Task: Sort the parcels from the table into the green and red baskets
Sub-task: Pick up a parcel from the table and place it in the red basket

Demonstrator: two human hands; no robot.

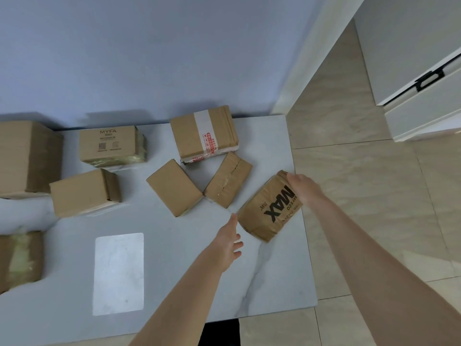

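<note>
Several brown cardboard parcels lie on a white marble table (174, 270). A parcel printed "MAX" (268, 208) sits tilted at the table's right edge. My right hand (303, 187) grips its far right side, fingers curled over the edge. Just left of its near corner, my left hand (228, 242) reaches toward it with straight fingers and holds nothing. Beside it lie a torn parcel (228, 179), a plain parcel (174, 187) and a taped parcel (204, 132). No basket is in view.
More parcels lie at the left: a MYFA box (111, 144), a plain box (83, 192), a big box (26, 158) and a taped one (20, 259). A blue wall stands behind the table. Tiled floor (361, 196) and a white cabinet (424, 96) lie to the right.
</note>
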